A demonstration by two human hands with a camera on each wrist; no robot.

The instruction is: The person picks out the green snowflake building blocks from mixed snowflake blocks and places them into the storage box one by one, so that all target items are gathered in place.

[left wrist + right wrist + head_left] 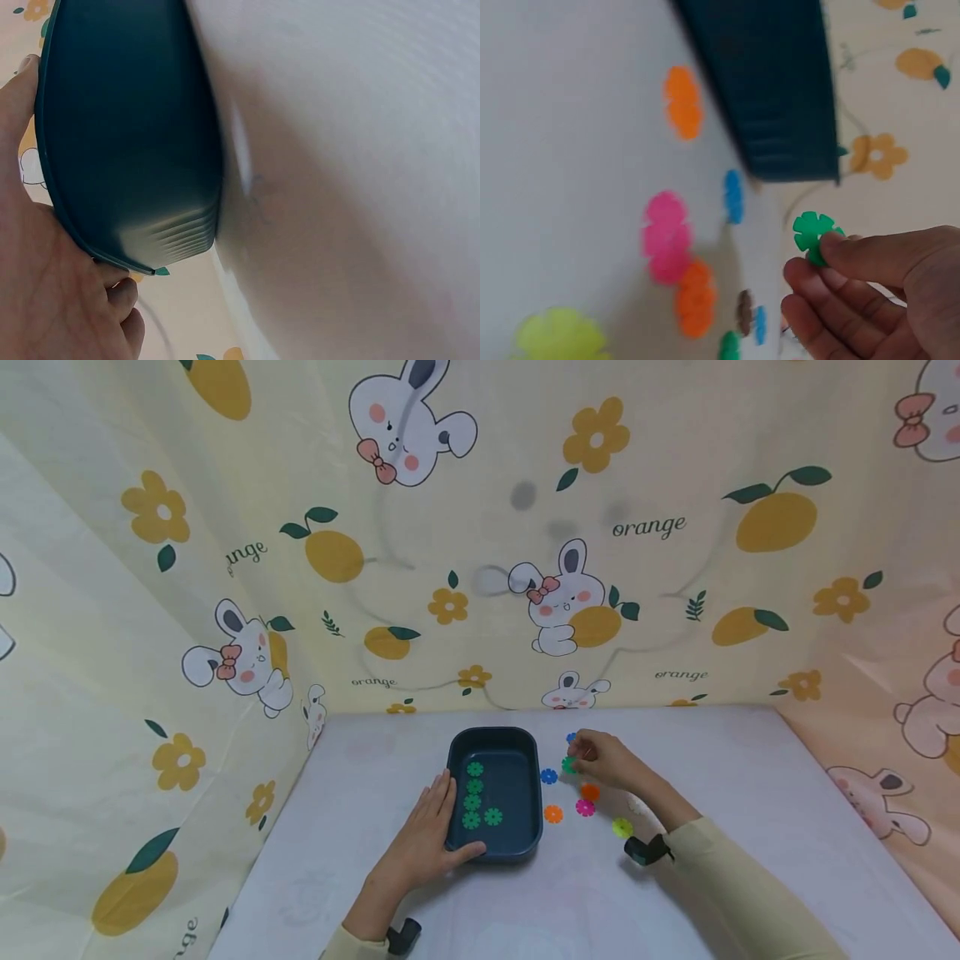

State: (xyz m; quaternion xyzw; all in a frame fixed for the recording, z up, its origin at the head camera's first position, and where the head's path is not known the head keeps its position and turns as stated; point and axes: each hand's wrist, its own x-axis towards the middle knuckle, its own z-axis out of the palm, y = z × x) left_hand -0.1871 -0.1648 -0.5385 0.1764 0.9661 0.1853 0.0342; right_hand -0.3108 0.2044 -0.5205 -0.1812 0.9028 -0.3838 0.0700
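My left hand [425, 833] rests against a dark blue-green tray [517, 852]. Its fingers lie fairly straight along the left wall, and the thumb reaches along the near rim. In the left wrist view, the tray's ribbed outer wall [180, 236] shows beside that hand [45, 285]. Several green flower-shaped discs [492, 817] lie inside the tray, mostly in a column on its left side. To the tray's right, my right hand [606, 758] pinches a green flower-shaped disc [808, 229] between thumb and finger, above the table in the right wrist view.
Loose flower-shaped discs lie right of the tray: blue [549, 776], two orange, one of them nearer the tray [552, 814], pink [585, 808] and yellow-green [622, 827]. A pale disc [636, 804] is partly behind the right wrist. A patterned cloth [450, 527] hangs behind the white table [360, 760].
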